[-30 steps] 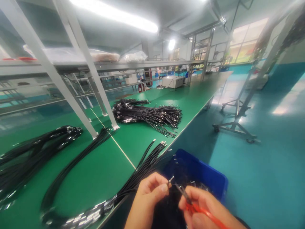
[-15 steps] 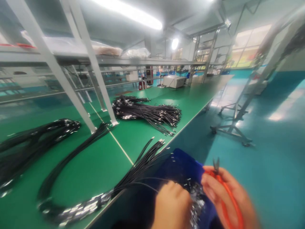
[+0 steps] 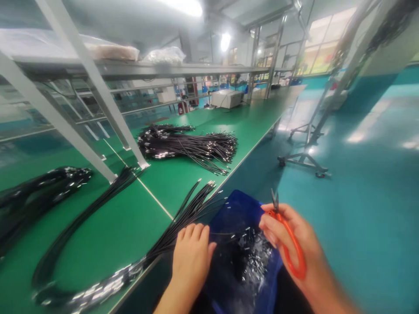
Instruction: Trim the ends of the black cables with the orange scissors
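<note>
- From my remote station I take the open-topped blue plastic bin (image 3: 234, 205) as my landmark. It sits just beside the edge of the green-topped workbench (image 3: 108, 235).
- The bundle of thin black cables (image 3: 181, 220) lies on that workbench, left of the bin. It bends in a wide U, its near stretch is glossy and full of white glints, and the strands fan out into loose ends with pale tips.
- Those pale tips point away from me, near the bin's far left corner; a few single strands spread out over the bin itself.
- My left hand (image 3: 193, 250) is at the bin's left side, back up, fingers lying together and bent down, thumb out to the side. It covers part of the fanned strands; I cannot tell whether it grips any.
- My right hand (image 3: 309, 248) is at the bin's right side, curled around small snips with orange handles and dark metal blades (image 3: 294, 237). The blades point up and stand slightly apart, clear of the cables, with the bin between them and the bundle.
- Small silvery and dark scraps (image 3: 257, 261) lie heaped inside the bin, between my two hands.
- Beyond the bin, further along the workbench, rests a thick pile of black cables (image 3: 190, 146).
</note>
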{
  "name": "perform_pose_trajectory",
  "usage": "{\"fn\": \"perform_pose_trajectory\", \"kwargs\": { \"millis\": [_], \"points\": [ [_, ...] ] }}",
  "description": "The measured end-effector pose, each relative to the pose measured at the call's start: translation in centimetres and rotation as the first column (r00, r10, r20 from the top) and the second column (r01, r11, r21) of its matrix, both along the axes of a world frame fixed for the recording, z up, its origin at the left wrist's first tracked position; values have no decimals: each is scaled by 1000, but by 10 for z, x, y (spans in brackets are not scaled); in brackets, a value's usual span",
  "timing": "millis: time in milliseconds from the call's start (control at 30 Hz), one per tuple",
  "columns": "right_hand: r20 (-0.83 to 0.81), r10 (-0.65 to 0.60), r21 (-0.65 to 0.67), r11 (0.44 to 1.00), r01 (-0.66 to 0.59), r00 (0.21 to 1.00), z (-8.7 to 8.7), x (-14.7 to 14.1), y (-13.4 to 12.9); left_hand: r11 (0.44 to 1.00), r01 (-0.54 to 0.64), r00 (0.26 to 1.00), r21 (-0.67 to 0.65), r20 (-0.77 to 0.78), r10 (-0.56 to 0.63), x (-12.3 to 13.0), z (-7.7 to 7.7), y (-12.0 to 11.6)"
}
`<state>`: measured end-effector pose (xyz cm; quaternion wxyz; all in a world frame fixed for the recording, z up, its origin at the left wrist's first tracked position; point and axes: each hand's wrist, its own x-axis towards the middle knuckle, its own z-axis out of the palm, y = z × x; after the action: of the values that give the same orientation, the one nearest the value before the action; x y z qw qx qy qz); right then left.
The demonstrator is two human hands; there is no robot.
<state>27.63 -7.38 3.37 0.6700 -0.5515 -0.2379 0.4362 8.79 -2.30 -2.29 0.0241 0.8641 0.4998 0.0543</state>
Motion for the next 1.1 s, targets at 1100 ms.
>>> {"fn": "perform_pose_trajectory", "kwargs": {
  "millis": [1100],
  "points": [
    [-12, 119, -87, 989, -120, 993, -31, -13, -1, 910, -405, 808, -91, 430, 403, -25, 38, 33]
  ]
}}
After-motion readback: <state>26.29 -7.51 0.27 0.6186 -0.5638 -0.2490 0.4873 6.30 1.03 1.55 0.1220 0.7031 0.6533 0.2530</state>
